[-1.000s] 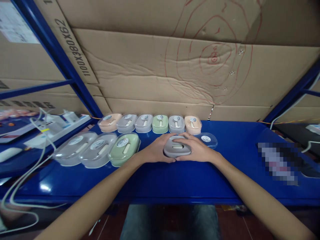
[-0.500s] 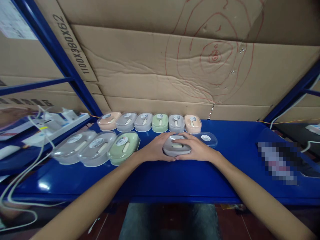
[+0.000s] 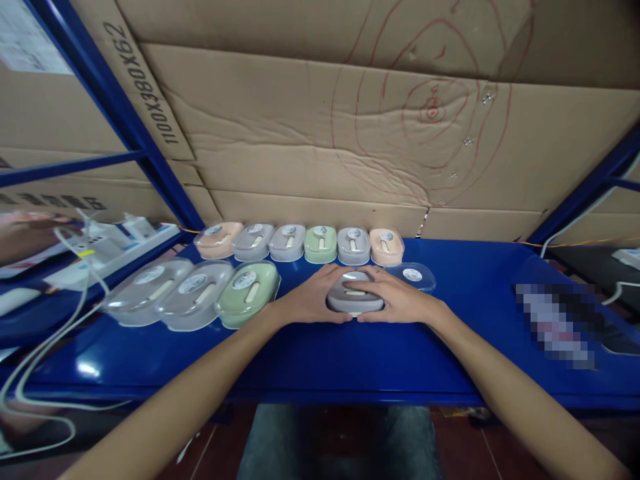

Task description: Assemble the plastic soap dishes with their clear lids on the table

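Both hands are wrapped round a small grey rounded plastic box (image 3: 356, 303) with a pale oblong piece on its top, at the middle of the blue table. My left hand (image 3: 313, 297) grips its left side and my right hand (image 3: 400, 297) its right side, with fingers over the top. The thumbs almost meet at the box's near edge. Behind my right hand lies a clear plastic cover (image 3: 423, 279) with a round sticker. Close to my left wrist stands a green box (image 3: 250, 293) under a clear cover.
Two grey covered boxes (image 3: 195, 297) stand left of the green one. A back row of covered boxes (image 3: 320, 245) runs along the cardboard wall (image 3: 280, 120). White cables (image 3: 30, 373) and a power strip (image 3: 155, 240) are at left, near another person's hand (image 3: 25, 237). A blurred item (image 3: 555, 327) lies right.
My hands stay round the grey box. The thumbs have parted slightly, showing a pale spot at its near edge. The view has shifted a little.
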Available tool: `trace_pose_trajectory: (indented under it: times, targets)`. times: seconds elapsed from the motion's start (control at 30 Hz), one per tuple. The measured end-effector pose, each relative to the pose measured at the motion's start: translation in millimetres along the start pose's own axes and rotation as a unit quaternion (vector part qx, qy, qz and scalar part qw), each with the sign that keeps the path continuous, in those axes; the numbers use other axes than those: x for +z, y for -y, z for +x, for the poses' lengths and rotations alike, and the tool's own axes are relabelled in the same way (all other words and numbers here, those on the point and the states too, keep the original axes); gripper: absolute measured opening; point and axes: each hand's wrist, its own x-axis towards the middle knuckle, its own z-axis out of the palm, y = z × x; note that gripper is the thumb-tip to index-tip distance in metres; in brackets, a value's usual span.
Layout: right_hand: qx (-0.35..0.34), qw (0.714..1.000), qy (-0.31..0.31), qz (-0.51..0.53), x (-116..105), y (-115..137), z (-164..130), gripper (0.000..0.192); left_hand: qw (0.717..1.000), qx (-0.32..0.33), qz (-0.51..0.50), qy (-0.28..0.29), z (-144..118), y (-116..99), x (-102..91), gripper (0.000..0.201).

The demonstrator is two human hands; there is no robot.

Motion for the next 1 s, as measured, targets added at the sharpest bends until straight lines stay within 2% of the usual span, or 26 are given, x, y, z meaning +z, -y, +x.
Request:
trace_pose_trajectory:
  times: [0.13,0.37,0.57,1.0]
  targets:
    - [-0.004,1.0,0.005,-0.006,0.8,2.9,0.1,0.066,1.0,-0.015,0.002,0.005,-1.2,-1.2,-0.9,0.097]
    - [-0.011,1.0,-0.003,-0.004,1.6,9.2,-1.1,0.061,1.0,-0.004,0.005,0.002,-3.9,-3.4,-2.6,0.094]
    - [-0.004,0.999,-0.026,0.035,3.0,1.3,-0.1,0.07,1.0,-0.007,0.004,-0.006,-2.8,-4.6,-1.2,0.095]
    - [-0.008,0.999,-0.051,-0.001,3.6,1.1,1.2,0.071,1.0,-0.013,0.014,-0.022,-2.2,-3.8,0.2,0.103]
